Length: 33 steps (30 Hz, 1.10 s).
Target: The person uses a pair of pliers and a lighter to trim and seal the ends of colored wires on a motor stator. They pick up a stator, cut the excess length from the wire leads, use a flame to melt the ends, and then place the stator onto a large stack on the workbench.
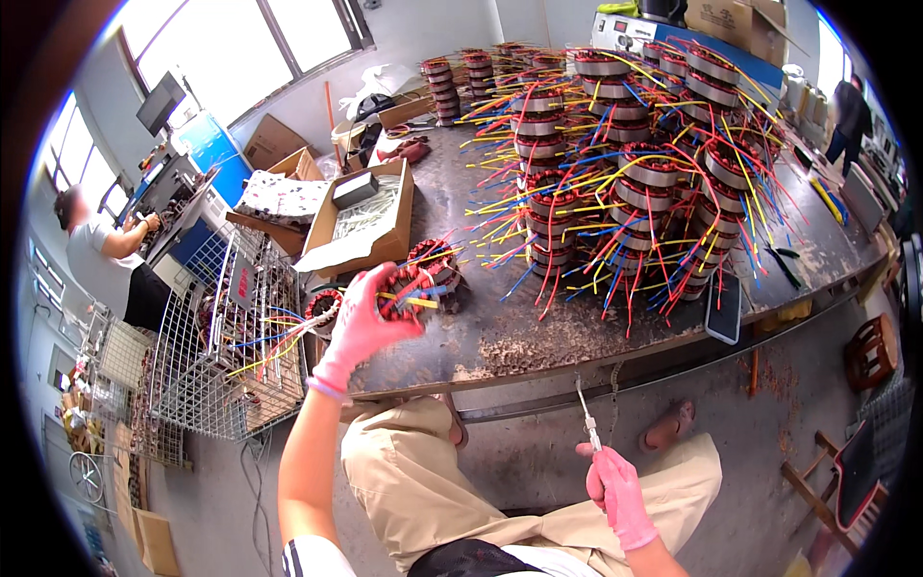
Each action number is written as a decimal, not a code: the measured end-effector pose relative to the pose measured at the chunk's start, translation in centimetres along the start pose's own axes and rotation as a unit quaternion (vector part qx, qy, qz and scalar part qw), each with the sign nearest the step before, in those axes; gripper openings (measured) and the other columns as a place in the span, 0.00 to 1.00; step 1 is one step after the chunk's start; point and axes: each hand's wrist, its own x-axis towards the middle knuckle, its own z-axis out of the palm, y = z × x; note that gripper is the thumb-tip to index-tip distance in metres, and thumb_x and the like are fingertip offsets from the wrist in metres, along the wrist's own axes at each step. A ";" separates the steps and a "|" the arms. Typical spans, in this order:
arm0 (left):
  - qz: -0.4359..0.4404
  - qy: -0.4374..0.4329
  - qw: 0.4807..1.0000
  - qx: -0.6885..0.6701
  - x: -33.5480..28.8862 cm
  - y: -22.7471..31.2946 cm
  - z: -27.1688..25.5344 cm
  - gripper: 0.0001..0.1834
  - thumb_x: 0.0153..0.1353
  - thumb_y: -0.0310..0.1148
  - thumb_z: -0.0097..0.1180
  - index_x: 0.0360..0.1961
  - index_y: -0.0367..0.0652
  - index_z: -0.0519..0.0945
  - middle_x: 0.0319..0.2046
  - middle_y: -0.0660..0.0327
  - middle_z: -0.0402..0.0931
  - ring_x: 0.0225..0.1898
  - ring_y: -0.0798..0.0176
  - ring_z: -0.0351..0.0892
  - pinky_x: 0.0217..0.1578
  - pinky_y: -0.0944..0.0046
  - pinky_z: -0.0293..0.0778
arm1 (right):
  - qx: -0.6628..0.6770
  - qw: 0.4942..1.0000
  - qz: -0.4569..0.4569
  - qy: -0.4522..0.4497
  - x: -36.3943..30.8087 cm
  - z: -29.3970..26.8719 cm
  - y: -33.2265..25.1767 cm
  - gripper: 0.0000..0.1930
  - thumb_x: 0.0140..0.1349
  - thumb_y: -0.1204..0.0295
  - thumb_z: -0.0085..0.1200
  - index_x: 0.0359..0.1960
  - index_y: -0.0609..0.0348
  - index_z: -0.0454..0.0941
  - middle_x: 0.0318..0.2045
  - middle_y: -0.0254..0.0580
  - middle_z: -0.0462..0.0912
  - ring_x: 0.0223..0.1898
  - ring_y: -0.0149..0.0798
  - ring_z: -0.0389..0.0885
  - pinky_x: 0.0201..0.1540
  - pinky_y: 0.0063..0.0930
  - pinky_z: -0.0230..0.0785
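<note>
Daylight glares through a wide, dark-framed window in the pale grey wall beyond the far left corner of the dark, worn table. Grey floor spreads below its near edge; a brown wooden stool stands off its near right corner.

left hand raised, thumb and fingers apart, forearm near upright; right hand lower, fingers curled in.

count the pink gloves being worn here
2: one on the left hand, near wound stators; one on the right hand, holding a slim tool. I can't tell whether distant people wear any.
</note>
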 end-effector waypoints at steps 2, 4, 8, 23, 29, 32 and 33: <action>-0.039 0.011 0.999 0.013 2.8 -1.9 1.0 0.51 0.32 0.44 0.78 0.60 0.36 0.71 0.47 0.49 0.76 0.50 0.51 0.75 0.55 0.55 0.69 | -0.017 1.000 -0.010 0.003 0.0 0.4 -0.3 0.21 0.74 0.59 0.42 0.54 0.67 0.74 0.12 0.26 0.64 0.12 0.21 0.54 0.14 0.19 0.45; -0.085 -0.003 0.996 -0.029 5.0 -3.9 2.0 0.49 0.36 0.40 0.77 0.61 0.34 0.69 0.53 0.49 0.74 0.55 0.55 0.74 0.59 0.59 0.68 | -0.024 1.000 -0.015 0.000 0.0 0.8 -0.7 0.23 0.74 0.58 0.42 0.53 0.68 0.74 0.12 0.27 0.63 0.12 0.21 0.54 0.14 0.19 0.45; -0.102 0.010 0.994 -0.048 7.9 -5.4 4.6 0.48 0.34 0.47 0.77 0.58 0.35 0.74 0.50 0.51 0.78 0.52 0.54 0.77 0.56 0.59 0.71 | -0.007 1.000 -0.009 0.013 -0.3 0.5 -0.9 0.21 0.74 0.61 0.43 0.54 0.68 0.73 0.13 0.26 0.64 0.13 0.21 0.55 0.15 0.19 0.45; -0.067 -0.056 0.993 -0.077 9.1 -6.2 4.7 0.36 0.45 0.45 0.73 0.53 0.35 0.77 0.46 0.51 0.82 0.49 0.55 0.81 0.52 0.59 0.74 | -0.022 0.999 -0.022 0.009 0.0 1.1 -0.9 0.25 0.74 0.56 0.42 0.53 0.70 0.72 0.12 0.26 0.62 0.11 0.21 0.53 0.14 0.19 0.44; -0.086 -0.082 0.989 -0.085 9.3 -4.6 4.7 0.36 0.46 0.48 0.72 0.54 0.40 0.77 0.49 0.51 0.80 0.52 0.55 0.79 0.54 0.58 0.72 | 0.008 1.000 -0.015 0.006 -0.5 0.8 -0.9 0.20 0.74 0.62 0.43 0.56 0.68 0.72 0.13 0.26 0.65 0.13 0.20 0.56 0.15 0.19 0.44; -0.071 -0.081 0.993 -0.039 8.8 -6.1 4.0 0.38 0.47 0.50 0.72 0.56 0.38 0.76 0.50 0.49 0.79 0.53 0.53 0.78 0.55 0.57 0.72 | 0.007 1.000 -0.020 -0.004 -0.9 1.0 -0.9 0.21 0.74 0.61 0.43 0.56 0.67 0.72 0.14 0.26 0.65 0.13 0.20 0.56 0.15 0.18 0.44; -0.037 -0.071 0.997 -0.012 9.0 -6.5 3.9 0.41 0.48 0.51 0.71 0.59 0.37 0.73 0.52 0.48 0.78 0.56 0.51 0.77 0.58 0.56 0.70 | 0.001 1.000 -0.026 -0.002 -1.0 0.9 -1.0 0.21 0.74 0.61 0.43 0.56 0.67 0.72 0.14 0.26 0.65 0.13 0.20 0.56 0.15 0.18 0.45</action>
